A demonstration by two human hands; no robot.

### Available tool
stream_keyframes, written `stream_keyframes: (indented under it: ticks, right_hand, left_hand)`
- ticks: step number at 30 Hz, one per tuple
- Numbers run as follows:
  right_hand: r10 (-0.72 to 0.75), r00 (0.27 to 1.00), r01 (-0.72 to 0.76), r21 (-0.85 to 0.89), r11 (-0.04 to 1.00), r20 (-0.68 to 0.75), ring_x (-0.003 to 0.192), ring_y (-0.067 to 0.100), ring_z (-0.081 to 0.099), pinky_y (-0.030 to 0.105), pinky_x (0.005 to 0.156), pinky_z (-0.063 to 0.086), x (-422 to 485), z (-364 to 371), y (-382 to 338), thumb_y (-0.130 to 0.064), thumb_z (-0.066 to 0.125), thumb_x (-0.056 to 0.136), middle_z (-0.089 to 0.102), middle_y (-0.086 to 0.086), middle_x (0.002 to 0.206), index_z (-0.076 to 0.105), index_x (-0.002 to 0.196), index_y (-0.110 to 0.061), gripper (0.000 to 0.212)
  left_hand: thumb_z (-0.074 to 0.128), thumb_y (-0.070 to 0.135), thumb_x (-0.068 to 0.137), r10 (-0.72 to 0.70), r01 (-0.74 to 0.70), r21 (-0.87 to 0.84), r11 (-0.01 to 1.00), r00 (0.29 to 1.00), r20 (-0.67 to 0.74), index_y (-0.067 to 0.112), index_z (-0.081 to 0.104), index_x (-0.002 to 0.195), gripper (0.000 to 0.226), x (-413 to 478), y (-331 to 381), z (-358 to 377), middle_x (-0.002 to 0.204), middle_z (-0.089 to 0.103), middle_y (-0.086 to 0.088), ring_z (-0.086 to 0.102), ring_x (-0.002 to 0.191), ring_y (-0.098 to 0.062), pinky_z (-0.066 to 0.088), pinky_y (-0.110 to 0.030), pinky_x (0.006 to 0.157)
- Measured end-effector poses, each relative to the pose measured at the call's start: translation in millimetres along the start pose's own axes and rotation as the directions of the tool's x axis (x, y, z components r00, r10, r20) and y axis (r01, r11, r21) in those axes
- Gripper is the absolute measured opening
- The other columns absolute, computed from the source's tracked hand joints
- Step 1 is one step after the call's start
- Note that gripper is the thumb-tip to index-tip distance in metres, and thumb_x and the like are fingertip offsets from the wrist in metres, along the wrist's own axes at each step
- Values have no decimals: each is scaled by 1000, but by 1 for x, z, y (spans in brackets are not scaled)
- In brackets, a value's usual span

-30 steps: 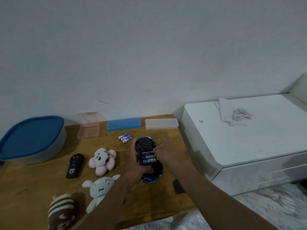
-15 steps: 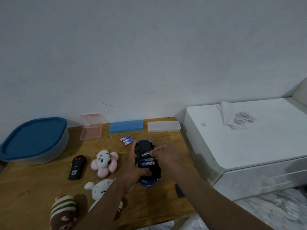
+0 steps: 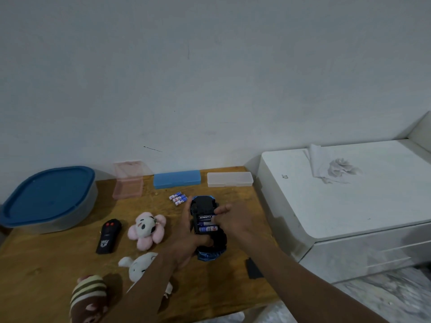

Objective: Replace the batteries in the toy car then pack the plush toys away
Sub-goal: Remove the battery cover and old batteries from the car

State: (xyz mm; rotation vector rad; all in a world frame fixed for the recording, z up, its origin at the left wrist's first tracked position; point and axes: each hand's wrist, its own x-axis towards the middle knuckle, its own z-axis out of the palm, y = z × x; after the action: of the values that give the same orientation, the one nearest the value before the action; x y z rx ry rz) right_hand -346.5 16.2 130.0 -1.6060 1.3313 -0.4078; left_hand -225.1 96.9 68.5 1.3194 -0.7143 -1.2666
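A blue toy car [image 3: 205, 207] lies upside down on the wooden table [image 3: 46, 264], its battery bay open with batteries [image 3: 208, 228] inside. My left hand [image 3: 186, 238] grips the car from its left side. My right hand [image 3: 235, 221] rests over the bay, fingertips touching the batteries. Three loose batteries [image 3: 178, 198] lie just behind the car. A pink flower plush [image 3: 146, 229], a white plush [image 3: 140, 266] partly under my left forearm, and a striped brown plush [image 3: 88, 297] lie to the left.
A black remote [image 3: 108, 236] lies left of the pink plush. A blue-lidded tub [image 3: 46, 197] stands at far left. A pink open box [image 3: 128, 180], blue case [image 3: 177, 179] and clear case [image 3: 229, 179] line the wall. A black cover [image 3: 253, 268] lies near the table's right edge. A white cabinet [image 3: 349, 206] stands right.
My right hand's fingers have shifted over the battery bay, down onto the batteries. The car stays in my left hand; the view has shifted slightly.
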Motion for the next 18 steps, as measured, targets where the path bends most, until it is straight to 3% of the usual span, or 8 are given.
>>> stream_keyframes:
  ticks: [6, 9, 11, 13, 15, 18]
  right_hand:
    - [-69, 996, 64, 78, 995, 57, 81, 8, 65, 18, 66, 53, -4, -11, -3, -21, 66, 86, 70, 0, 96, 70, 97, -15, 13]
    - [-37, 996, 3, 356, 934, 87, 91, 17, 67, 26, 76, 58, -2, -17, -2, -14, 62, 90, 69, 5, 101, 69, 99, -11, 12]
    - [10, 991, -87, 570, 817, 137, 95, 24, 67, 35, 80, 58, -1, -21, -1, -10, 57, 92, 68, 13, 103, 67, 102, -8, 14]
    - [35, 980, -162, 689, 706, 194, 89, 26, 66, 35, 74, 58, -1, -25, 1, -7, 50, 95, 66, 16, 99, 64, 107, -5, 19]
    - [46, 968, -212, 708, 673, 247, 73, 18, 59, 28, 60, 52, -2, -28, 2, -6, 44, 94, 60, 12, 85, 61, 107, -5, 21]
    - [69, 960, -213, 552, 806, 270, 52, 9, 40, 22, 46, 33, -2, -29, 5, -13, 49, 91, 46, -2, 63, 62, 94, -11, 13]
  left_hand:
    - [74, -8, 54, 6, -6, 10, 1000, 1000, 14, 70, 19, 128, 121, -1, 0, -2, 136, 54, -8, 62, 113, -34, 47, -58, 96]
    - [76, -4, 52, 3, -4, 12, 1000, 1000, 26, 70, 21, 130, 121, -2, 0, 0, 135, 55, -10, 62, 112, -36, 49, -58, 94]
    - [73, -10, 55, -6, 6, 3, 1000, 1000, 28, 64, 20, 137, 123, -3, -2, 1, 133, 56, -13, 63, 109, -38, 52, -56, 90]
    - [68, -16, 58, -22, 22, -13, 1000, 999, 32, 58, 18, 142, 123, -5, -4, 3, 131, 56, -16, 63, 108, -39, 53, -53, 87]
    - [67, -16, 57, -36, 36, -18, 999, 999, 37, 56, 17, 143, 123, -7, -5, 6, 131, 56, -15, 62, 108, -39, 54, -50, 83]
    - [64, -21, 60, -53, 54, -21, 998, 997, 56, 53, 16, 145, 122, -9, -5, 10, 132, 55, -16, 61, 109, -41, 55, -46, 80]
